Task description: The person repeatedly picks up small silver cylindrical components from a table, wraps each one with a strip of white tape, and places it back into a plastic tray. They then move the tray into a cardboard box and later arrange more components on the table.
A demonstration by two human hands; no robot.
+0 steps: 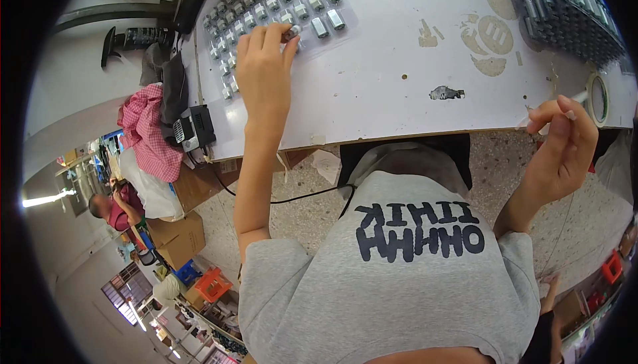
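At the table's far left, my left hand [262,75] reaches over a clear plastic tray [342,41] that holds rows of small silver metal cylinders, many with pale tops. Its thumb and forefinger pinch one small metal cylinder [292,31] at the tray's near side. Off to the right, my right hand [565,144] is raised by the table's front edge with thumb and fingers pressed together. A small translucent bit shows at its fingertips, too fine to name. Close beside that hand stands a roll of tape [597,99].
A dense block of metal cylinders [571,15] fills the far right corner. Along the left edge are a small grey-black device [194,128] with a cable, a pink checked cloth [149,121] and a spray bottle [136,39]. Another person [123,208] is in the left background.
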